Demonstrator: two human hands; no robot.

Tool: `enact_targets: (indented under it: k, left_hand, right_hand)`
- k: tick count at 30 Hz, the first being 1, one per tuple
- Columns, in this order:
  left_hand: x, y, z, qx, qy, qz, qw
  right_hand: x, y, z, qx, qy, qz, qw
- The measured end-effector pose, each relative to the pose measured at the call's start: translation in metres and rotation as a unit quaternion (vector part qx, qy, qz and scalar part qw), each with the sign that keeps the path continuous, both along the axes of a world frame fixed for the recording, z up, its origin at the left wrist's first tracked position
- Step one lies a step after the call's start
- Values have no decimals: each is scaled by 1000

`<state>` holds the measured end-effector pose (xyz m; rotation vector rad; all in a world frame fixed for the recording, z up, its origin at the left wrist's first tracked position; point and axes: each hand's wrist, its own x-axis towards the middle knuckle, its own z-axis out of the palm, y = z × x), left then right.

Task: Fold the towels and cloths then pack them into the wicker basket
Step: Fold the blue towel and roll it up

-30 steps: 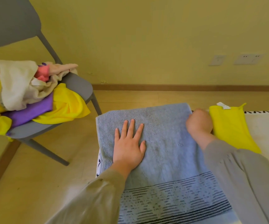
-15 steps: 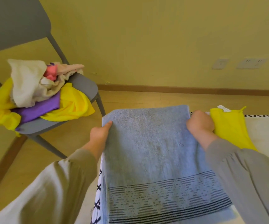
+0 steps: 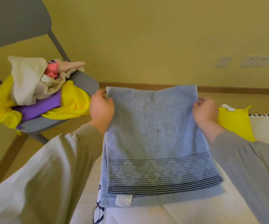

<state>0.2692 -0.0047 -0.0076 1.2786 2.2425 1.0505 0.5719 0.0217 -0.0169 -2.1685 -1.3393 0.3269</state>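
Both hands have moved out to the far corners of the blue towel (image 3: 154,135) and lifted that end: the left hand (image 3: 102,109) pinches one corner, the right hand (image 3: 205,110) the other. The towel stretches between the hands, its striped end lying close to the person. I think this is the folding step; next, bring the far end back onto the striped end, edges lined up.

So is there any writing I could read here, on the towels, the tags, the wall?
No text here is legible.
The white label on the near edge of the blue towel: printed lines, too small and blurred to read.
The white tag on the yellow cloth: no print I can make out.
The wall sockets: no lettering visible.
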Motion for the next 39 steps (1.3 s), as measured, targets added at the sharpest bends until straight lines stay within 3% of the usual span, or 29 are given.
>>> enact_targets:
  k: [3, 7, 9, 15, 20, 24, 27, 29, 35, 39]
  left_hand:
    - [14, -21, -16, -71, 142, -101, 982]
    - [53, -80, -48, -103, 267, -314, 905]
    - [71, -105, -60, -126, 304, -370, 869]
    - [94, -141, -58, -150, 292, -390, 860]
    - [85, -161, -46, -135, 301, -436, 838]
    - [72, -185, -43, -76, 302, -492, 813]
    - [61, -194, -43, -61, 327, -523, 785]
    - [54, -198, -42, -11, 331, -521, 787]
    - [39, -202, -32, 18, 351, -518, 780]
    - [34, -204, -23, 41, 355, -526, 772]
  right_hand:
    - [-14, -23, -18, -89, -45, 60, 993]
    - [-47, -87, -51, -87, -164, 164, 969]
    - [-57, -111, -56, -95, -201, 184, 957]
    - [-62, -137, -26, -172, -315, 267, 895]
    - [-60, -157, -3, -281, -166, 396, 858]
    - [-47, -173, 7, -344, -116, 430, 827]
    - [-44, -187, 10, -339, -174, 473, 795]
    - [-46, -193, 13, -314, -232, 503, 771]
    - [-53, -195, 16, -282, -263, 523, 760]
    - [-54, -196, 17, -282, -251, 504, 777]
